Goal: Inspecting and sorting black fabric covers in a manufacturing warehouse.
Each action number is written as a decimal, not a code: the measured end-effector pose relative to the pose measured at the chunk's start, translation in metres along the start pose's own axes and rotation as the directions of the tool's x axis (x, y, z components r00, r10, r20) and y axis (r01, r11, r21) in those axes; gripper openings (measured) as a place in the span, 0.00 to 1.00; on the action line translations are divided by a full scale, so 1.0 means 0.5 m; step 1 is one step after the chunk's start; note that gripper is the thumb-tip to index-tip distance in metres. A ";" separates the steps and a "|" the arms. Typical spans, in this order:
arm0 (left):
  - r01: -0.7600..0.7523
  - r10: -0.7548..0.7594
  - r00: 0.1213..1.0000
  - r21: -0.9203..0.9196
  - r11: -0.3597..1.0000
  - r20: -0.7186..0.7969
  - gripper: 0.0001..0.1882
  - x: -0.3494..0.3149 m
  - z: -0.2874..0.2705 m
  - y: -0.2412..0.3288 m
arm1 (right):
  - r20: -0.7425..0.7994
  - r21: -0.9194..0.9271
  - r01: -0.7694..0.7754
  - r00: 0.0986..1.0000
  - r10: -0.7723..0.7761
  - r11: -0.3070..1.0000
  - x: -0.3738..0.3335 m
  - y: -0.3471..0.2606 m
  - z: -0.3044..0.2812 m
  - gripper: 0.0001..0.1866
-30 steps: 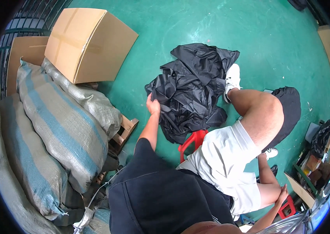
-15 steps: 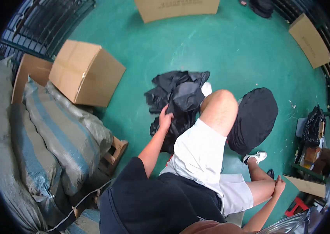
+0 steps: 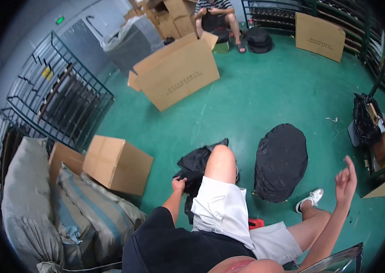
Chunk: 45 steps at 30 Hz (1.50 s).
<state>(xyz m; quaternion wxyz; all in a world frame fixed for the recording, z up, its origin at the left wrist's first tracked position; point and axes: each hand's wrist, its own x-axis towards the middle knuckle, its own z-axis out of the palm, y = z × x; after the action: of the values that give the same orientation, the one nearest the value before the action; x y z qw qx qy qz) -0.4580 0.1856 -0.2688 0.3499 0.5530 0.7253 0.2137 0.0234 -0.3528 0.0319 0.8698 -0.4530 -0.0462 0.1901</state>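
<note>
Our left hand (image 3: 178,184) seems closed on the black garment (image 3: 198,164) just ahead; our right hand (image 3: 346,181) hangs open, empty, well apart.

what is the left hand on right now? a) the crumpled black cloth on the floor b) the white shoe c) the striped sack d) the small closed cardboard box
a: the left hand grips the crumpled black cloth beside the raised knee, while the right hand is lifted in the air, open and holding nothing.

Warehouse: cardboard boxes (image 3: 176,73), metal racks (image 3: 60,104), sacks (image 3: 28,195)
</note>
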 end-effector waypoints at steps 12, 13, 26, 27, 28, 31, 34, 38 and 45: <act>-0.584 0.584 0.785 -0.560 0.588 -0.205 0.15 -0.036 0.039 0.697 | 0.854 0.498 0.030 0.158 -0.496 0.866 0.006 -0.136 0.335 0.36; -0.574 0.602 0.776 -0.609 0.548 -0.190 0.15 -0.047 0.072 0.749 | 0.856 0.516 0.004 0.010 -0.516 0.856 0.006 -0.148 0.339 0.37; -0.111 0.649 0.702 -0.854 0.508 0.295 0.17 -0.376 0.492 0.908 | 0.843 0.480 0.063 0.244 -0.480 0.875 0.150 -0.107 0.282 0.38; -0.180 0.673 0.689 -0.835 0.520 0.270 0.17 -0.388 0.497 0.914 | 0.844 0.478 0.052 0.251 -0.475 0.877 0.154 -0.110 0.276 0.38; -0.197 0.649 0.716 -0.818 0.540 0.257 0.17 -0.395 0.513 0.902 | 0.846 0.451 0.076 0.281 -0.453 0.889 0.166 -0.104 0.264 0.38; -0.095 0.588 0.749 -0.828 0.553 0.307 0.15 -0.447 0.560 0.899 | 0.843 0.411 0.117 0.329 -0.426 0.904 0.174 -0.104 0.267 0.37; -0.197 0.691 0.647 -0.804 0.561 0.324 0.12 -0.486 0.556 0.910 | 0.857 0.443 0.057 0.265 -0.442 0.894 0.180 -0.113 0.264 0.36; -0.226 0.735 0.611 -0.824 0.519 0.295 0.15 -0.496 0.580 0.884 | 0.872 0.461 0.007 0.180 -0.454 0.887 0.161 -0.112 0.260 0.37; -0.042 0.616 0.654 -0.792 0.609 0.439 0.25 -0.534 0.553 0.907 | 0.857 0.416 0.125 0.278 -0.434 0.901 0.133 -0.090 0.243 0.39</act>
<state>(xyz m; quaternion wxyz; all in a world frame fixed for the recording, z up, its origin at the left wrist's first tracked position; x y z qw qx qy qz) 0.0820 0.0447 -0.0640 0.7262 0.5387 0.2715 0.3296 0.0674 -0.2578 0.1333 0.7537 -0.1222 -0.5903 0.2618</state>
